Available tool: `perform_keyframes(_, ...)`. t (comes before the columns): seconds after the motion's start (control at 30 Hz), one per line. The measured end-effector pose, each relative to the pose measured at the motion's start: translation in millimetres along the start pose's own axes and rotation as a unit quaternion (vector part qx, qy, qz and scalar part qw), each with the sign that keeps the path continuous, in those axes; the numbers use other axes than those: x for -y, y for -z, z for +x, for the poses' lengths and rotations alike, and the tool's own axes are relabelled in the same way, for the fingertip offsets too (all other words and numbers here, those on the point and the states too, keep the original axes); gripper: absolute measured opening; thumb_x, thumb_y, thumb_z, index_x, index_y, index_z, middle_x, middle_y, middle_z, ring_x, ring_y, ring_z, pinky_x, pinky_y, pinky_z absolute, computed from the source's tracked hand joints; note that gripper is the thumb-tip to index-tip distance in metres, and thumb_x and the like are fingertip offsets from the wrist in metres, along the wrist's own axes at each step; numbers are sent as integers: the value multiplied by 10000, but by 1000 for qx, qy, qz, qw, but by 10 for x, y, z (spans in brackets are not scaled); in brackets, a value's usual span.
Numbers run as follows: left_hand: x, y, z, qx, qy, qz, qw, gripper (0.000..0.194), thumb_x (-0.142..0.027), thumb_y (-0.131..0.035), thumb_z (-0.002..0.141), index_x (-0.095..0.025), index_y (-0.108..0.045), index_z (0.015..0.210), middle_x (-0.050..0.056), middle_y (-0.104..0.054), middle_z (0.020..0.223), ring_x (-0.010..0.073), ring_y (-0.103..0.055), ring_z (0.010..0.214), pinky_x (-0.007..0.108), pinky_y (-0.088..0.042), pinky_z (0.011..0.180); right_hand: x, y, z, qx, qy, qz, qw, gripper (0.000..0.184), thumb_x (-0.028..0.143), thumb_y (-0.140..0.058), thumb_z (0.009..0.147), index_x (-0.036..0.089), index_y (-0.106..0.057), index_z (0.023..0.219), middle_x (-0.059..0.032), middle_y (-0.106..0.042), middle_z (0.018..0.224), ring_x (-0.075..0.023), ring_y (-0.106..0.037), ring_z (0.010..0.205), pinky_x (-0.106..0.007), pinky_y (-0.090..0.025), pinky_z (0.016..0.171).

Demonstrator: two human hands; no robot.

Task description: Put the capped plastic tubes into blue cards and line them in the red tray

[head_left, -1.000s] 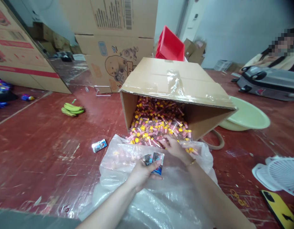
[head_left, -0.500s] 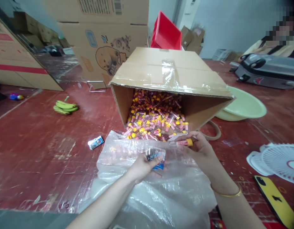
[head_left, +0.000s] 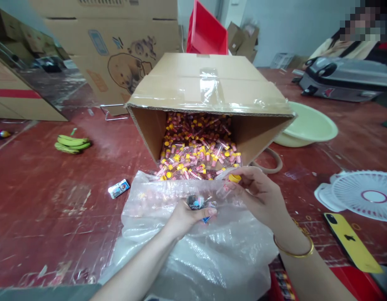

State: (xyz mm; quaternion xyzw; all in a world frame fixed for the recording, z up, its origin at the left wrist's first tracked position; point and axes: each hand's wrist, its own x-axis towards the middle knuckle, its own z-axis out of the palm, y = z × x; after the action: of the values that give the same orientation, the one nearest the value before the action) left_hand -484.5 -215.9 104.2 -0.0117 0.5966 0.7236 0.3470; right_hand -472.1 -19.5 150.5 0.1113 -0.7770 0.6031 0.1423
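Note:
My left hand [head_left: 187, 217] is closed around a small printed packet [head_left: 196, 202] in dark and blue colours, the thumb pressed over it. My right hand [head_left: 264, 196] pinches a small clear tube with a yellow cap [head_left: 234, 178] and pink contents, just right of the packet. Under both hands spreads a translucent plastic sheet [head_left: 208, 255], its far edge at the box mouth. The cardboard box [head_left: 177, 85] lies with its opening towards me. Many similar yellow-capped tubes [head_left: 201, 156] are heaped inside it.
Bananas [head_left: 72, 143] and another small blue packet [head_left: 119, 189] lie on the red floor to the left. On the right are a pale green basin [head_left: 315, 125], a white slatted plastic lid [head_left: 344, 194], a yellow phone [head_left: 353, 242] and a grey suitcase [head_left: 344, 85] near a person.
My right hand has moved a little left, and the tube has turned from lying sideways to a steeper slant. The packet in my left hand looks more folded. The whole view has shifted slightly.

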Motion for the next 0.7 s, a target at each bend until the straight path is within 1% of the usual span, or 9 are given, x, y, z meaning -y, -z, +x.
perform_keyframes(0.1, 24, 6, 18, 1, -26, -10, 1000, 294, -371, -829, 636, -137, -673, 722, 52, -710, 674, 162, -659, 616, 231, -480, 538, 33, 10, -7, -2, 15, -33, 999, 206, 194, -646, 847, 238, -530, 1012, -10, -607, 849, -123, -594, 702, -248, -480, 586)
perform_keyframes(0.2, 34, 7, 26, 6, -50, -15, 999, 260, -333, -830, 638, -138, -679, 722, 29, -689, 628, 134, -615, 559, 230, -462, 540, 75, -4, 24, 10, 45, -81, 996, 157, 193, -641, 844, 227, -528, 948, -12, -609, 837, -123, -582, 691, -258, -471, 586)
perform_keyframes(0.3, 32, -2, 31, 10, -56, -21, 998, 252, -316, -838, 626, -138, -682, 714, 20, -678, 615, 124, -594, 540, 231, -451, 539, 118, -32, 75, 22, 79, -127, 988, 104, 188, -623, 848, 214, -543, 909, -14, -613, 825, -110, -547, 653, -257, -451, 577)
perform_keyframes(0.37, 23, -15, 26, 9, -52, -22, 998, 265, -322, -844, 616, -132, -683, 707, 22, -674, 605, 118, -580, 524, 227, -442, 524, 116, -57, 108, 32, 77, -131, 988, 85, 204, -622, 848, 213, -546, 886, -6, -607, 804, -102, -520, 627, -253, -436, 565)
perform_keyframes(0.47, -9, -46, -3, 4, -43, -27, 999, 290, -341, -847, 615, -119, -686, 710, 44, -682, 613, 129, -600, 541, 228, -457, 532, 26, -103, 139, 45, 2, -80, 996, 143, 288, -671, 821, 217, -551, 852, 14, -583, 732, -104, -506, 595, -251, -428, 542)
perform_keyframes(0.57, -69, -104, -40, -4, 2, -82, 997, 366, -385, -836, 632, -113, -705, 841, 80, -713, 710, 181, -668, 645, 274, -522, 597, -111, -170, 86, 32, -98, 37, 994, 238, 414, -671, 813, 216, -540, 804, 19, -567, 674, -118, -539, 597, -253, -463, 536)
perform_keyframes(0.6, -93, -130, -48, -7, 19, -107, 994, 413, -396, -832, 636, -114, -706, 910, 88, -721, 749, 193, -679, 674, 290, -537, 613, -143, -199, 38, 36, -117, 70, 990, 252, 439, -656, 819, 216, -539, 810, 7, -582, 702, -132, -569, 644, -260, -489, 559)
perform_keyframes(0.67, -143, -193, -49, -13, 41, -150, 988, 489, -407, -832, 636, -114, -696, 1003, 100, -729, 807, 198, -687, 708, 304, -554, 636, -174, -274, -100, 67, -137, 105, 983, 308, 429, -715, 767, 230, -538, 923, -28, -617, 876, -176, -616, 832, -288, -543, 647)
perform_keyframes(0.7, -165, -226, -44, -18, 45, -167, 985, 497, -410, -837, 628, -107, -698, 997, 106, -730, 815, 197, -687, 712, 298, -555, 638, -175, -316, -181, 88, -146, 119, 978, 428, 387, -775, 709, 248, -511, 1015, -45, -611, 990, -200, -615, 928, -307, -562, 691)
